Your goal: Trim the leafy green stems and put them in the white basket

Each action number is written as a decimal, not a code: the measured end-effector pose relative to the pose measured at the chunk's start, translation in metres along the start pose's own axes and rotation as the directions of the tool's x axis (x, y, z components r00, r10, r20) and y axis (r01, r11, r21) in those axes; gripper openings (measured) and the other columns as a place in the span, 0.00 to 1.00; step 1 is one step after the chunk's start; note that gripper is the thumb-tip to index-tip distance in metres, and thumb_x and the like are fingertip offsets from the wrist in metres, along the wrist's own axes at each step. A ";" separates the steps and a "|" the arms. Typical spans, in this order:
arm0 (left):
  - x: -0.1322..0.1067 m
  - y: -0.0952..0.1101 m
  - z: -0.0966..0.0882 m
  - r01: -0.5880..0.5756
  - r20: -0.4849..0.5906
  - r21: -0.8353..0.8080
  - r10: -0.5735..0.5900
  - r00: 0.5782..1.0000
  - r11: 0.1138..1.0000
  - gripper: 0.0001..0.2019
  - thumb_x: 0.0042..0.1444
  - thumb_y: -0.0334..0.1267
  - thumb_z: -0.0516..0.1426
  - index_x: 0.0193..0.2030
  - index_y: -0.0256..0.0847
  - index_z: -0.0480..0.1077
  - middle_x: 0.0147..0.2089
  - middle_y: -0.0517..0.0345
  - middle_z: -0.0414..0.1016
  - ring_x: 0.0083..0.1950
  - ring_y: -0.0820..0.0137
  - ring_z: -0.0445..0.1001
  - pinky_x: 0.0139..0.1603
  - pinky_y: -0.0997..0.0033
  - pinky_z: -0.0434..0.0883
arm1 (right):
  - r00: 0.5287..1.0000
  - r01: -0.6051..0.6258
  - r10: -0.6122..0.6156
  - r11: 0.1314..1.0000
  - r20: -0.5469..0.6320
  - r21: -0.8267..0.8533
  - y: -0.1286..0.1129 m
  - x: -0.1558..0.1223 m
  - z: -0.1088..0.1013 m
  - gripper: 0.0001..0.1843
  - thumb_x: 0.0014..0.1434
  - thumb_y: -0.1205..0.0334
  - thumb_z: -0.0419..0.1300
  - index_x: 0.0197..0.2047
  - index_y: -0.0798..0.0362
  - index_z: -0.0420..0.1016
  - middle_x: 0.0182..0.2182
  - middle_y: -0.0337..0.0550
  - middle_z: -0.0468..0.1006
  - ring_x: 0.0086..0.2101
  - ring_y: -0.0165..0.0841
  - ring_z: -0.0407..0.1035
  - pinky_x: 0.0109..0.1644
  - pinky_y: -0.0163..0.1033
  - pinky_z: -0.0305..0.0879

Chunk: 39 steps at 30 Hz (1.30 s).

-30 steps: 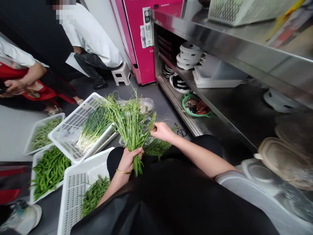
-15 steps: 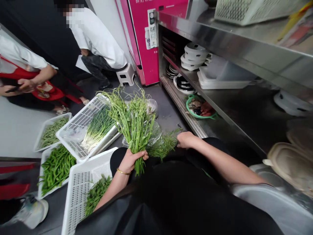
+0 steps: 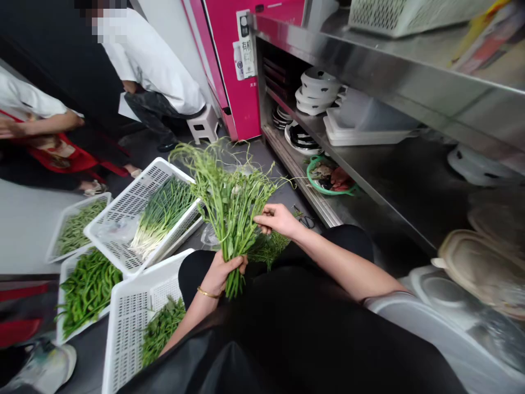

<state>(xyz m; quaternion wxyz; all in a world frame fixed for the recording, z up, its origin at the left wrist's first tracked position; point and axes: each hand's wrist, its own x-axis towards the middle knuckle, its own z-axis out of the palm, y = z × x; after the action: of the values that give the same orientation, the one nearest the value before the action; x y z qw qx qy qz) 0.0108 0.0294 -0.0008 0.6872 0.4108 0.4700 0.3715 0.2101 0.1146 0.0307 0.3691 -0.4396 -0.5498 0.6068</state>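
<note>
Head view: our left hand (image 3: 223,272) clasps the greens (image 3: 229,210) by the lower stems, between our knees; our right hand (image 3: 281,220) curls at their edge, whether pinching any we cannot tell.

1. The stems (image 3: 229,210) are partly covered by the left grip (image 3: 225,269).
2. Whether anything is pinched by the right grip (image 3: 273,219) cannot be told.
3. The near basket (image 3: 123,320) is cut off by the bottom edge.
4. The top crate (image 3: 396,19) is cut off by the upper edge.
5. The yellow packet (image 3: 484,35) at right is blurred.
</note>
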 end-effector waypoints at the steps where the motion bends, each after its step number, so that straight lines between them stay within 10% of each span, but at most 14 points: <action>1: 0.000 0.000 0.000 0.007 0.006 -0.028 -0.007 1.000 1.000 0.15 0.44 0.47 0.63 0.29 0.36 0.69 0.21 0.59 0.68 0.20 0.74 0.63 0.20 0.73 0.60 | 1.000 0.002 -0.002 1.000 -0.004 0.019 0.003 -0.001 -0.002 0.20 0.45 0.47 0.64 0.22 0.55 0.64 0.13 0.35 0.69 0.15 0.24 0.63 0.19 0.29 0.60; 7: 0.007 0.003 0.003 -0.009 -0.085 0.085 0.016 0.996 0.996 0.12 0.45 0.41 0.63 0.21 0.37 0.67 0.17 0.59 0.67 0.18 0.74 0.63 0.20 0.74 0.59 | 0.998 -0.065 0.065 0.982 -0.009 -0.175 -0.005 -0.010 -0.015 0.14 0.49 0.53 0.61 0.24 0.56 0.67 0.16 0.37 0.71 0.17 0.25 0.64 0.23 0.31 0.61; 12: 0.011 0.001 0.006 -0.061 -0.149 0.156 0.084 0.985 0.986 0.13 0.44 0.40 0.64 0.21 0.39 0.65 0.16 0.62 0.66 0.17 0.74 0.62 0.19 0.73 0.59 | 0.944 0.124 -0.300 0.713 -0.141 -0.690 -0.024 -0.023 -0.015 0.11 0.54 0.54 0.58 0.29 0.54 0.73 0.25 0.42 0.74 0.27 0.29 0.66 0.33 0.33 0.58; 19: 0.006 -0.004 0.010 -0.103 -0.216 0.250 0.159 0.963 0.963 0.12 0.43 0.40 0.65 0.24 0.39 0.65 0.17 0.63 0.68 0.19 0.74 0.64 0.22 0.73 0.62 | 0.994 -0.032 -0.036 0.816 -0.105 -0.578 -0.011 0.005 0.001 0.12 0.51 0.57 0.59 0.22 0.55 0.68 0.16 0.35 0.68 0.20 0.25 0.61 0.27 0.30 0.53; 22: 0.001 -0.007 0.006 -0.116 -0.220 0.243 0.171 0.960 0.963 0.13 0.44 0.39 0.64 0.22 0.38 0.65 0.17 0.63 0.67 0.19 0.74 0.64 0.23 0.73 0.62 | 0.993 0.052 -0.104 0.817 -0.059 -0.574 -0.002 -0.002 0.001 0.10 0.53 0.58 0.57 0.25 0.56 0.68 0.18 0.35 0.69 0.21 0.24 0.62 0.27 0.29 0.55; 29: 0.001 -0.009 0.006 -0.137 -0.119 -0.012 0.134 0.984 0.991 0.11 0.45 0.36 0.63 0.23 0.36 0.65 0.15 0.64 0.63 0.17 0.77 0.59 0.19 0.75 0.57 | 0.826 0.426 -0.502 0.262 0.255 -0.866 0.009 -0.014 0.006 0.12 0.59 0.63 0.49 0.30 0.58 0.69 0.28 0.49 0.72 0.28 0.32 0.66 0.30 0.35 0.61; 35: -0.004 0.001 0.005 -0.180 -0.019 -0.240 0.181 0.983 0.954 0.06 0.47 0.32 0.62 0.30 0.35 0.67 0.19 0.65 0.61 0.17 0.80 0.57 0.19 0.76 0.56 | 0.824 0.281 -0.465 0.831 -0.323 -0.480 -0.007 -0.016 -0.034 0.15 0.59 0.52 0.50 0.31 0.55 0.68 0.22 0.40 0.71 0.23 0.28 0.66 0.30 0.35 0.65; 37: -0.008 0.002 -0.001 -0.204 0.043 -0.292 0.226 0.973 0.934 0.06 0.48 0.34 0.61 0.30 0.36 0.67 0.19 0.65 0.60 0.17 0.81 0.55 0.18 0.77 0.55 | 0.898 0.211 -0.328 0.905 -0.292 -0.368 -0.007 -0.031 -0.054 0.17 0.59 0.50 0.49 0.32 0.55 0.68 0.19 0.37 0.69 0.18 0.26 0.64 0.26 0.33 0.63; 39: -0.009 0.003 -0.008 -0.224 0.105 -0.351 0.276 0.956 0.909 0.07 0.49 0.36 0.60 0.29 0.36 0.66 0.19 0.66 0.57 0.16 0.82 0.52 0.16 0.78 0.54 | 0.994 0.101 -0.105 0.905 0.012 -0.413 -0.001 -0.047 -0.068 0.17 0.54 0.49 0.56 0.28 0.56 0.69 0.16 0.35 0.69 0.16 0.25 0.62 0.24 0.31 0.60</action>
<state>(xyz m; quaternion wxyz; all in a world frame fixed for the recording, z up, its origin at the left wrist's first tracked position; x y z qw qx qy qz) -0.0001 0.0239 0.0034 0.7274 0.3720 0.2897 0.4986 0.2895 0.0945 0.0368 0.3020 -0.4813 -0.6862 0.4543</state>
